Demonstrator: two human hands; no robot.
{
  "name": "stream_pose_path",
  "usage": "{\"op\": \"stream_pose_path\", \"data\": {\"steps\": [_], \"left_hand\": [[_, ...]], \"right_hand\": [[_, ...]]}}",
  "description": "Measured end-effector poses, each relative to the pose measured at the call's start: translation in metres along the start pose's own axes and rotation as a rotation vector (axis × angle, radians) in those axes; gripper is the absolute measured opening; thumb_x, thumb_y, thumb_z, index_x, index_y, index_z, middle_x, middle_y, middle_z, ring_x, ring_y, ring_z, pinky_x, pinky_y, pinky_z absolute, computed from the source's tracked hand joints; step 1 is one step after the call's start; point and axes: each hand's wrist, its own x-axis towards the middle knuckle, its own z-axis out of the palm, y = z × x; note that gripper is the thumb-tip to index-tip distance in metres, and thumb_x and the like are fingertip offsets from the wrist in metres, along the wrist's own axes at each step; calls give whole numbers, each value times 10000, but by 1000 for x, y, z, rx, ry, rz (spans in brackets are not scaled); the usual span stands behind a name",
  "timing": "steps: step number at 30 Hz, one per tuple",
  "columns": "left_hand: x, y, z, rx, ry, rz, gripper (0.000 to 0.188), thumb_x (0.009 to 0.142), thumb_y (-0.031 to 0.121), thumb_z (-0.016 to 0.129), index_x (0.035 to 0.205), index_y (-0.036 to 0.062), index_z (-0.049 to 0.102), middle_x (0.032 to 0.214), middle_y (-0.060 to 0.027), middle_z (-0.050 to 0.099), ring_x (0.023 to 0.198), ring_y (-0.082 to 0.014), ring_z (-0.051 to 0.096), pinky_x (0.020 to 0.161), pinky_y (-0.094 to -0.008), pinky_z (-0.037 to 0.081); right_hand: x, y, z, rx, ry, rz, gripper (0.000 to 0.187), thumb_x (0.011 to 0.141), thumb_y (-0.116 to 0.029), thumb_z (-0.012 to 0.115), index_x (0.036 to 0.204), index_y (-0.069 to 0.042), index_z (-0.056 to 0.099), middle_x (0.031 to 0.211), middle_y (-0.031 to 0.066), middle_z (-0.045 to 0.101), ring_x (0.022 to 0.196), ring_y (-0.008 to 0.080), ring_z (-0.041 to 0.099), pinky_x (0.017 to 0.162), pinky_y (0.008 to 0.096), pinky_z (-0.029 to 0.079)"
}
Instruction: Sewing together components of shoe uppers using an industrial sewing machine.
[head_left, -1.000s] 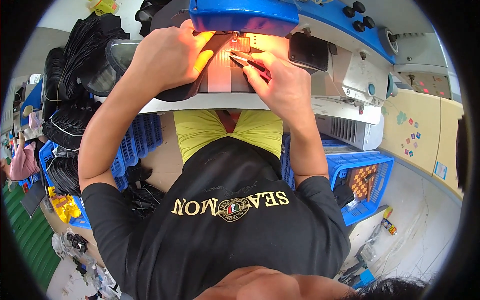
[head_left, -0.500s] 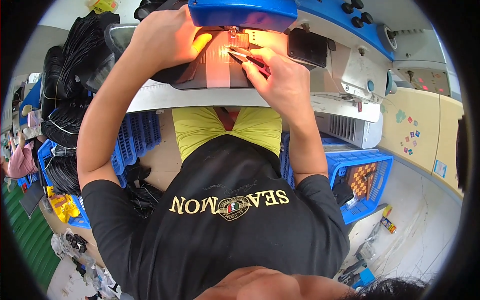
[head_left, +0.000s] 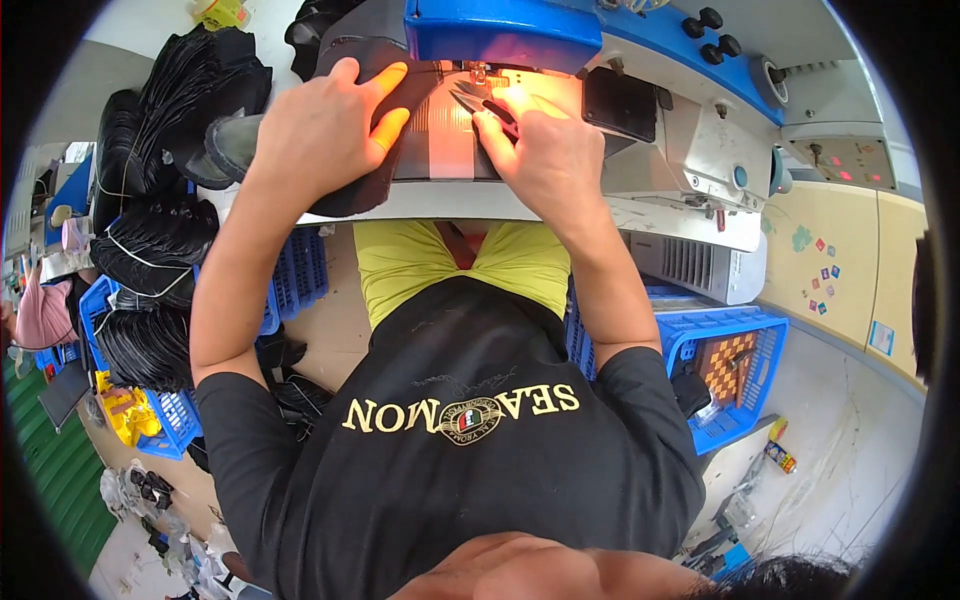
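Note:
Spread fingers of my left hand [head_left: 318,140] lie over a black fabric piece [head_left: 360,190] on the machine bed. The thumb and one finger look yellow at their ends, like finger covers. My right hand [head_left: 552,150] is closed around small thread snips [head_left: 478,104], whose blades point left, just below the needle area. Beneath the blades, a pale strip [head_left: 451,150] on the bed glows under an orange light. The blue head of a sewing machine [head_left: 500,32] hangs over it, hiding part of the work.
Tied stacks of black pieces [head_left: 155,245] stand at my left, near a blue crate [head_left: 180,420]. Right of the bed are a black box-like part [head_left: 618,104] and the machine's white body [head_left: 700,150]. Another blue crate [head_left: 735,425] sits low at the right.
My left hand has shifted down and its fingers have spread, with the black piece now nearer the front edge. My right hand has moved slightly left with the snips. The view has shifted a little.

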Motion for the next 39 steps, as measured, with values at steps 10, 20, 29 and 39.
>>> {"op": "stream_pose_path", "data": {"steps": [10, 20, 29, 39], "left_hand": [[-6, 9, 1, -1, -7, -44, 420, 887, 384, 627, 1263, 199, 653, 912, -111, 622, 715, -283, 676, 623, -389, 555], [-46, 26, 17, -191, 340, 104, 450, 782, 293, 749, 1214, 194, 673, 846, -56, 484, 610, -227, 572, 537, -342, 484], [-65, 49, 25, -213, 372, 245, 326, 701, 255, 793, 994, 121, 743, 787, -36, 474, 648, -188, 553, 551, -306, 472], [-68, 55, 33, -234, 329, 168, 513, 707, 290, 793, 1153, 70, 666, 838, -61, 482, 705, -218, 553, 582, -326, 456]], "right_hand": [[8, -8, 10, -68, 46, -43, 214, 838, -316, 721, 887, -109, 698, 675, 78, 667, 575, 286, 643, 496, 388, 485], [-72, -7, -11, 1059, -16, 366, 268, 830, -88, 778, 1007, -4, 595, 755, 1, 621, 682, 33, 548, 624, 226, 482], [-87, -13, 14, 1202, -132, 492, 94, 1001, -90, 572, 1040, -8, 594, 682, -52, 488, 604, 14, 398, 515, 211, 340], [-69, -17, 2, 1022, -90, 421, 161, 999, -69, 552, 1138, -15, 613, 656, -5, 506, 570, 59, 422, 522, 244, 368]]}}
